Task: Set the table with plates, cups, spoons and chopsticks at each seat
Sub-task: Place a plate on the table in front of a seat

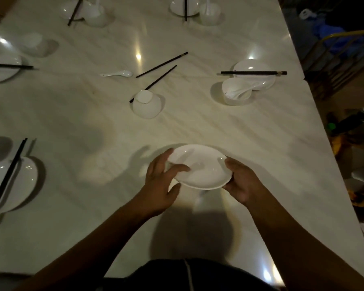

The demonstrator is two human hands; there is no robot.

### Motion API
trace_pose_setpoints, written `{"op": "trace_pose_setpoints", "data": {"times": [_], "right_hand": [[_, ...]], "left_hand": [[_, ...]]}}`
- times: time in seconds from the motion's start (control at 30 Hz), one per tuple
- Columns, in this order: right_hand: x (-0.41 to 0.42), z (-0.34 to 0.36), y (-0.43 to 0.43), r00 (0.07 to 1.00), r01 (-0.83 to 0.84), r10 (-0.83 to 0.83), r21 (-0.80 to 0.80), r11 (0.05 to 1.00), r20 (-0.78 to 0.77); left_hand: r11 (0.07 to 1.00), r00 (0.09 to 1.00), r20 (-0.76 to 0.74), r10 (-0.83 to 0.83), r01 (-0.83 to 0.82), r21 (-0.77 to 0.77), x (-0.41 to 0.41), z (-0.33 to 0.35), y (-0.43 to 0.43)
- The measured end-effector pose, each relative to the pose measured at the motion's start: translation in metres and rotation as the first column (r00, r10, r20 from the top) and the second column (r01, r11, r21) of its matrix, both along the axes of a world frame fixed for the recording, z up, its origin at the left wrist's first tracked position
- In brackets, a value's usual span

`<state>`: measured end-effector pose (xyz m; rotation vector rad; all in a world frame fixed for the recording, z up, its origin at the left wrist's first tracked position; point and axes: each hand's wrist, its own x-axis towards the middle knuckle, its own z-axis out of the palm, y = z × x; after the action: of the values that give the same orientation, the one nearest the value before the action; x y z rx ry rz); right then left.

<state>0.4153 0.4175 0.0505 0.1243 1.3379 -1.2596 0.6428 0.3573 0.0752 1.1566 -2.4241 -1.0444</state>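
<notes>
A white plate is held just above the pale marble table near its front edge. My left hand grips the plate's left rim, thumb on top and fingers curled round the far edge. My right hand grips the right rim. Further out in the middle lie a white cup upside down, two loose black chopsticks, and a white spoon.
Set places ring the table: a plate with chopsticks and a cup with spoon at right, a plate with chopsticks at left, others at far left and along the back. The table's right edge borders a dark cluttered floor.
</notes>
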Motion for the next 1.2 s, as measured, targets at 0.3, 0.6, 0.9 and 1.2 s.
{"op": "trace_pose_setpoints", "data": {"times": [0.3, 0.6, 0.9, 1.2], "right_hand": [[0.056, -0.004, 0.043, 1.0, 0.018, -0.018, 0.017, 1.0, 0.009], [0.057, -0.008, 0.06, 0.928, -0.235, 0.301, 0.28, 0.931, -0.22], [0.066, -0.022, 0.062, 0.917, -0.231, 0.316, 0.319, 0.919, -0.245], [0.076, -0.031, 0.056, 0.872, -0.276, 0.385, 0.347, 0.896, -0.301]], "left_hand": [[0.316, 0.693, -0.088, 0.716, -0.209, 0.926, 0.006, -0.007, 0.04], [0.461, 0.846, 0.115, 0.521, -0.392, 0.796, 0.021, -0.021, 0.007], [0.442, 0.778, 0.083, 0.623, -0.437, 0.784, 0.023, -0.042, 0.017], [0.431, 0.803, 0.026, 0.595, -0.346, 0.833, 0.038, -0.041, 0.018]]}}
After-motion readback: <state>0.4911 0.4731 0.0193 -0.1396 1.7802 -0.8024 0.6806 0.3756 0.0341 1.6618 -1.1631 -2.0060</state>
